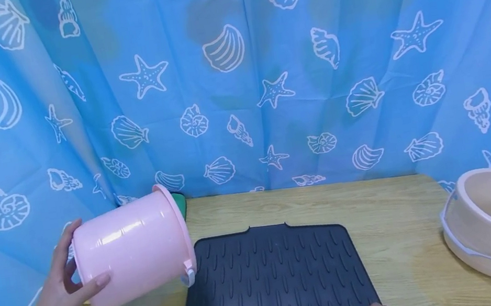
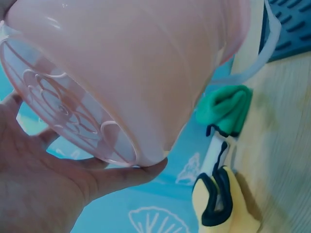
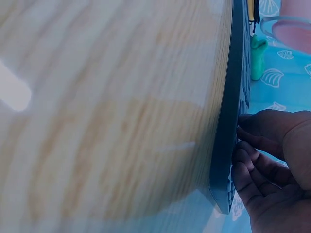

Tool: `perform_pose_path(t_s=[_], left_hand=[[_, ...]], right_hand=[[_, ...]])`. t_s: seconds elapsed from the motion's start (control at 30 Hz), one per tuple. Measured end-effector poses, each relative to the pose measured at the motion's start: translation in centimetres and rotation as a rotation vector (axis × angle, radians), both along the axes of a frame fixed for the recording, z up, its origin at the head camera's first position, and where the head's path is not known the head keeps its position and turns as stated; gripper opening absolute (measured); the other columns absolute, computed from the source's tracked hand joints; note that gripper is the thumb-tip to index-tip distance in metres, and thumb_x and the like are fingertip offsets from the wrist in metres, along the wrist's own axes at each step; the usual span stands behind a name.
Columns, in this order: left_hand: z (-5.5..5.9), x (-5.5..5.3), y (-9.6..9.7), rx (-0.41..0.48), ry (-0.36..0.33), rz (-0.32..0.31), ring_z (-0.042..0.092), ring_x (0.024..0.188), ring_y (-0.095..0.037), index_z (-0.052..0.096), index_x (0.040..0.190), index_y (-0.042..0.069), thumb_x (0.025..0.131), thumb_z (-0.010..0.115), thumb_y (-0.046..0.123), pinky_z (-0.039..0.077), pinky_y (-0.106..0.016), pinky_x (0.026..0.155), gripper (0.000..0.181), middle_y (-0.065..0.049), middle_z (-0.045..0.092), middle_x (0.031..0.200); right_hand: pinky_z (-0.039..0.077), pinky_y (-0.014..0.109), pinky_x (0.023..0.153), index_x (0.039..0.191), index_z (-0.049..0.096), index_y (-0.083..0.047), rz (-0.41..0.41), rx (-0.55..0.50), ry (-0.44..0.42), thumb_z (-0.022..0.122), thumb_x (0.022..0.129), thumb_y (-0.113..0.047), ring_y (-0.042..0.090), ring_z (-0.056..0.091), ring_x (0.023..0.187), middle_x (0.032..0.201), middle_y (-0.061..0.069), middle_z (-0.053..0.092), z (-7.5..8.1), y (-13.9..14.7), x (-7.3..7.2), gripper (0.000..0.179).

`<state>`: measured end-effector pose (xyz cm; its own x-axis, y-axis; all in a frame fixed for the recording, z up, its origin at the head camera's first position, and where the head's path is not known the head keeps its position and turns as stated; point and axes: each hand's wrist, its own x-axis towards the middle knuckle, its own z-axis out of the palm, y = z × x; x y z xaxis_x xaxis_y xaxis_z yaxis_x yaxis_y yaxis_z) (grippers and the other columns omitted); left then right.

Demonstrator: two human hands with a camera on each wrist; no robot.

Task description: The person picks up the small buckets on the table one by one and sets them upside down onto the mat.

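My left hand (image 1: 53,303) grips a pink bucket (image 1: 131,252) by its base, thumb on one side and fingers on the other. The bucket is tipped on its side above the table, its mouth toward the right and its inside hidden in the head view. Openwork rings show on its underside in the left wrist view, and a pale handle (image 2: 265,56) hangs at the rim. At the near right edge of a black ridged mat (image 1: 274,281), my right hand (image 3: 272,165) rests with loosely bent fingertips against the mat's surface, holding nothing that I can see.
A beige bucket (image 1: 481,229) with a pale handle stands at the table's right side. Behind the pink bucket lie a green cloth-like item (image 2: 226,109) and a yellow one with dark trim (image 2: 233,204). A blue seashell curtain (image 1: 237,96) hangs along the back.
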<state>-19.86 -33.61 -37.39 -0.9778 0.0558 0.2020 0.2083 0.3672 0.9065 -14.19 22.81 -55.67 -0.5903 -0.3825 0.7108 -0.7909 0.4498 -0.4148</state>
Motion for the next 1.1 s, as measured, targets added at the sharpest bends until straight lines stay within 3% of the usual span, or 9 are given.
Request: perform_pose_path(t_s=[0.07, 0.13, 0.2, 0.27, 0.4, 0.6, 0.87, 1.1], left_hand=[[0.2, -0.2, 0.2, -0.059, 0.02, -0.003, 0.057, 0.103, -0.005, 0.004, 0.158, 0.046, 0.092, 0.068, 0.007, 0.06, -0.042, 0.065, 0.1, -0.01, -0.003, 0.163], [0.5, -0.4, 0.5, -0.109, 0.034, -0.011, 0.054, 0.117, -0.022, 0.006, 0.159, 0.044, 0.09, 0.071, 0.008, 0.059, -0.039, 0.067, 0.102, -0.008, -0.004, 0.164], [0.7, -0.7, 0.9, -0.162, 0.046, -0.01, 0.041, 0.128, -0.042, 0.008, 0.159, 0.043, 0.087, 0.075, 0.011, 0.059, -0.036, 0.07, 0.103, -0.01, 0.003, 0.162], [0.9, -1.0, 1.4, -0.201, 0.047, -0.018, 0.029, 0.133, -0.053, 0.009, 0.159, 0.042, 0.086, 0.077, 0.014, 0.056, -0.032, 0.072, 0.104, -0.01, 0.007, 0.161], [1.2, -1.4, 2.2, -0.249, 0.059, -0.051, 0.027, 0.134, -0.052, 0.011, 0.159, 0.041, 0.084, 0.08, 0.017, 0.055, -0.038, 0.074, 0.105, -0.013, 0.012, 0.158], [2.4, -1.9, 2.5, -0.289, 0.099, -0.084, 0.029, 0.13, -0.049, 0.015, 0.159, 0.038, 0.08, 0.082, 0.018, 0.051, -0.065, 0.077, 0.106, -0.015, 0.018, 0.155], [4.9, -2.5, 2.8, -0.481, 0.13, -0.103, 0.036, 0.121, -0.048, 0.024, 0.157, 0.039, 0.075, 0.087, 0.033, 0.052, -0.059, 0.068, 0.104, -0.015, 0.02, 0.158], [4.8, -3.3, 4.0, -0.5, 0.131, -0.15, 0.03, 0.13, -0.048, 0.027, 0.157, 0.038, 0.074, 0.088, 0.037, 0.049, -0.066, 0.077, 0.102, -0.01, 0.018, 0.16]], right_hand=[[0.037, 0.003, 0.057, 0.095, 0.074, -0.031, 0.001, 0.006, 0.008, 0.078, 0.068, 0.011, -0.008, 0.05, 0.071, 0.09, -0.021, 0.057, -0.1, 0.1, 0.0, 0.05], [0.037, 0.003, 0.058, 0.096, 0.074, -0.031, 0.006, 0.015, 0.02, 0.078, 0.075, 0.005, -0.008, 0.049, 0.072, 0.091, -0.019, 0.057, -0.1, 0.3, 0.0, 0.042], [0.037, 0.003, 0.058, 0.097, 0.075, -0.03, 0.012, 0.024, 0.029, 0.077, 0.078, 0.001, -0.009, 0.049, 0.072, 0.091, -0.018, 0.058, -0.2, 0.5, -0.1, 0.037], [0.037, 0.003, 0.059, 0.097, 0.075, -0.029, 0.019, 0.029, 0.033, 0.078, 0.077, 0.002, -0.009, 0.049, 0.073, 0.091, -0.018, 0.058, -0.2, 0.6, -0.1, 0.038], [0.037, 0.003, 0.057, 0.096, 0.075, -0.028, 0.0, 0.037, 0.006, 0.078, 0.062, 0.014, -0.008, 0.049, 0.071, 0.092, -0.02, 0.055, -0.1, 0.6, 0.0, 0.054], [0.036, 0.004, 0.056, 0.09, 0.074, -0.027, -0.047, 0.066, -0.045, 0.078, 0.061, 0.016, -0.008, 0.048, 0.07, 0.089, -0.022, 0.052, 0.4, 0.3, 0.1, 0.052], [0.035, 0.003, 0.059, 0.087, 0.075, -0.027, -0.055, 0.168, 0.005, 0.081, 0.06, 0.008, -0.008, 0.046, 0.073, 0.091, -0.022, 0.053, 0.9, 0.3, 0.1, 0.045], [0.034, 0.005, 0.054, 0.082, 0.075, -0.024, -0.18, 0.164, -0.146, 0.082, 0.064, 0.008, -0.011, 0.044, 0.068, 0.086, -0.029, 0.046, 1.2, 0.0, 0.4, 0.038]])
